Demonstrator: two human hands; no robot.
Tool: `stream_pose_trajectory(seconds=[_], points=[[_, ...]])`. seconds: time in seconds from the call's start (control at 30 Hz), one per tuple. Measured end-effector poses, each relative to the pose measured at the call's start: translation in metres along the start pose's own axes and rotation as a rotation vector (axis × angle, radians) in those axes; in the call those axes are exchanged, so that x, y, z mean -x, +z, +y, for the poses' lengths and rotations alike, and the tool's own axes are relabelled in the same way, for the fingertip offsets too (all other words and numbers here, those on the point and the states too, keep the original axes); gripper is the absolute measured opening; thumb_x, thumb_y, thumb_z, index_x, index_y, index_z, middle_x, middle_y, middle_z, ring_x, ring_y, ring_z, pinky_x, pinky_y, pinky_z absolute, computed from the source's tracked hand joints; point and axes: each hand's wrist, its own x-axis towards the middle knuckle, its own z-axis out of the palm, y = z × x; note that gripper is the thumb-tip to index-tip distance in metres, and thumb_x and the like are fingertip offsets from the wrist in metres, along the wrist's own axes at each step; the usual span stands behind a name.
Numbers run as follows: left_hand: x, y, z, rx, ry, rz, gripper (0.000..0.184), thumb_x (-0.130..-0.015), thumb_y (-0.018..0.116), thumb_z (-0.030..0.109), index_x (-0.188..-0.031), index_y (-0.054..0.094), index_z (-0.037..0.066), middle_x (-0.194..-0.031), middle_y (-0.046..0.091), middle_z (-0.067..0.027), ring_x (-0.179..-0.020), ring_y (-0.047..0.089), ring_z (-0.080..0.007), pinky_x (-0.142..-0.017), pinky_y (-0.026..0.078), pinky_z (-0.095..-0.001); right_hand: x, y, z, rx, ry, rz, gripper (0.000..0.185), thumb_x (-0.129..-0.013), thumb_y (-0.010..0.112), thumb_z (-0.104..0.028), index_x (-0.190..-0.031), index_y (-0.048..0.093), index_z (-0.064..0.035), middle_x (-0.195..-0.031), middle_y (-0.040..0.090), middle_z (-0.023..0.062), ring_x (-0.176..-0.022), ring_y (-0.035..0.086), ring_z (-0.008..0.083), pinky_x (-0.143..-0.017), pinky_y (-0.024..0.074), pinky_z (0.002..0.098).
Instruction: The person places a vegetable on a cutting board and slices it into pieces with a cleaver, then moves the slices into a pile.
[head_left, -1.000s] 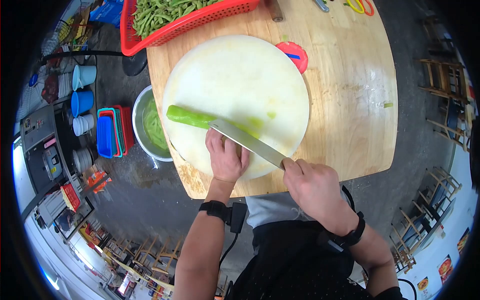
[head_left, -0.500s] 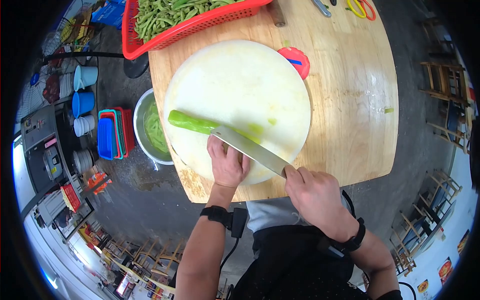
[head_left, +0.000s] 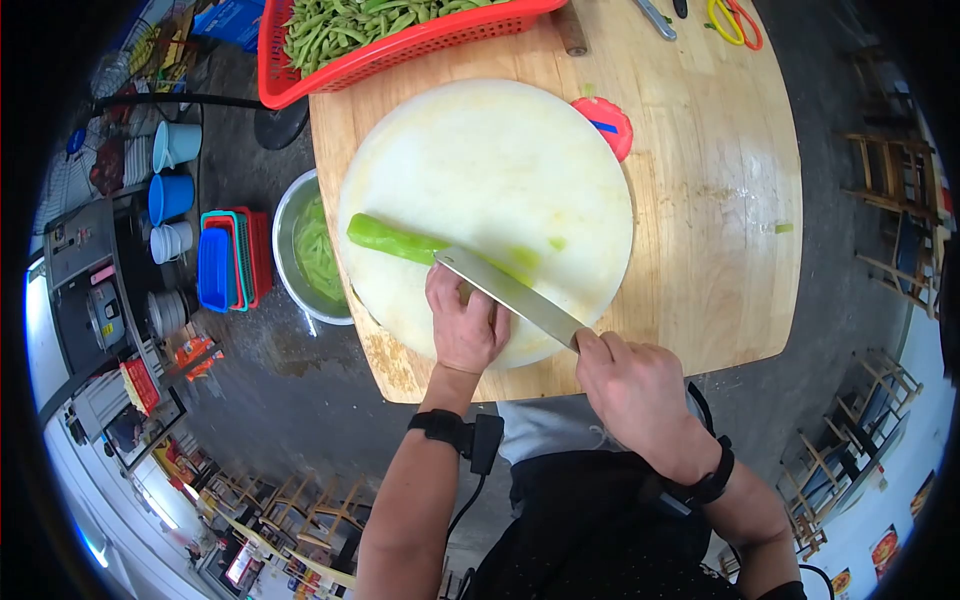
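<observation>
A peeled green celtuce stem [head_left: 392,239] lies slantwise on a round white chopping board [head_left: 480,150]. My right hand [head_left: 637,385] is wrapped round the handle of a kitchen knife [head_left: 520,305]. The broad blade lies across the stem and covers part of it. Just on the near side of the blade, the bent fingers of my left hand [head_left: 468,325] press on the stem; the blade partly hides what they grip. Small pale-green scraps [head_left: 557,243] rest on the board to the right of the stem.
A red basket of green pods [head_left: 400,50] stands at the table's far left. Below the wooden table's [head_left: 715,230] left edge is a metal basin [head_left: 290,270] with green pieces in it. A red lid-like disc [head_left: 612,135], scissors [head_left: 735,22] and a wooden handle [head_left: 570,30] lie beyond the board.
The whole view has shifted slightly, so the table and board appear a little further right. Both hands, the knife and the stem keep nearly the same places on the board.
</observation>
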Motion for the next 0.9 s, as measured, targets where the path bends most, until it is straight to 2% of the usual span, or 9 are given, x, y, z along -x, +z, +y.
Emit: stream_pose_trajectory(seconds=[0.07,0.13,0.17,0.27,0.57,0.63,0.9], points=[[0.001,0.000,-0.002,-0.002,0.004,0.004,0.040,-0.082,0.082,0.012,-0.119,0.068,0.007,-0.141,0.050,-0.0236,-0.133,0.048,-0.0488,-0.116,0.040,-0.0642,-0.002,0.000,-0.001,0.007,0.002,-0.011,0.019,-0.091,0.073,-0.011,-0.109,0.070,-0.0053,-0.074,0.062,0.0052,-0.060,0.067,0.0228,-0.055,0.0521,0.0367],[0.002,0.003,-0.006,-0.022,0.053,0.009,0.050,-0.084,0.077,0.017,-0.132,0.066,0.006,-0.147,0.049,-0.0262,-0.135,0.047,-0.0499,-0.112,0.038,-0.0594,-0.005,0.000,-0.001,0.019,-0.023,0.015,0.019,-0.088,0.071,-0.010,-0.106,0.067,-0.0048,-0.073,0.062,0.0043,-0.059,0.067,0.0217,-0.054,0.0527,0.0359],[0.003,0.003,-0.007,-0.022,0.051,0.010,0.050,-0.084,0.077,0.017,-0.132,0.066,0.006,-0.147,0.049,-0.0262,-0.135,0.047,-0.0499,-0.112,0.038,-0.0594,-0.006,0.001,-0.001,0.029,-0.048,0.041,0.019,-0.084,0.069,-0.009,-0.102,0.064,-0.0043,-0.073,0.062,0.0035,-0.058,0.068,0.0206,-0.053,0.0534,0.0352],[0.002,0.002,-0.007,-0.015,0.067,0.009,0.051,-0.083,0.077,0.015,-0.132,0.065,0.006,-0.146,0.050,-0.0259,-0.134,0.047,-0.0503,-0.112,0.038,-0.0597,-0.010,0.004,-0.001,0.004,-0.041,0.033,0.020,-0.083,0.069,-0.008,-0.102,0.064,-0.0039,-0.074,0.063,0.0046,-0.059,0.069,0.0214,-0.054,0.0535,0.0352],[0.000,0.001,-0.002,-0.012,0.072,0.025,0.037,-0.086,0.078,0.012,-0.120,0.063,0.007,-0.139,0.052,-0.0234,-0.133,0.048,-0.0485,-0.113,0.037,-0.0604,-0.038,0.033,-0.003,-0.024,-0.033,0.056,0.018,-0.083,0.068,-0.007,-0.101,0.064,-0.0020,-0.078,0.065,0.0083,-0.062,0.071,0.0251,-0.055,0.0552,0.0375],[-0.001,0.002,0.000,-0.014,0.024,0.040,0.038,-0.082,0.083,0.012,-0.115,0.064,0.011,-0.136,0.053,-0.0181,-0.132,0.050,-0.0428,-0.118,0.039,-0.0644,-0.033,0.038,-0.001,-0.019,-0.018,0.057,0.019,-0.084,0.069,-0.007,-0.102,0.065,-0.0020,-0.078,0.066,0.0081,-0.062,0.071,0.0253,-0.055,0.0553,0.0379],[-0.003,0.002,0.002,-0.038,0.010,0.061,0.035,-0.089,0.080,0.015,-0.119,0.064,0.010,-0.133,0.055,-0.0158,-0.131,0.052,-0.0395,-0.119,0.037,-0.0636,-0.010,0.036,0.015,-0.064,-0.002,0.096,0.025,-0.087,0.072,-0.011,-0.110,0.071,-0.0028,-0.078,0.067,0.0068,-0.060,0.070,0.0252,-0.055,0.0553,0.0391]])
